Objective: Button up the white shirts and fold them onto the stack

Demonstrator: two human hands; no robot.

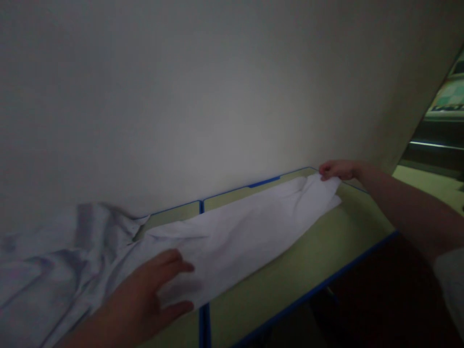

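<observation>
A white garment (239, 232) lies stretched across two pale green tables with blue edging (297, 275), set against a plain wall. My left hand (152, 295) rests flat on the cloth near its middle, fingers spread. My right hand (339, 170) reaches to the far right end and pinches the corner of the cloth there. The left part of the garment lies bunched in folds (54, 270).
The wall (217, 96) rises directly behind the tables. A blue seam (203, 314) runs between the two tabletops. The front edge of the right table (319, 285) drops to a dark floor. A doorway or opening shows at far right (442, 125).
</observation>
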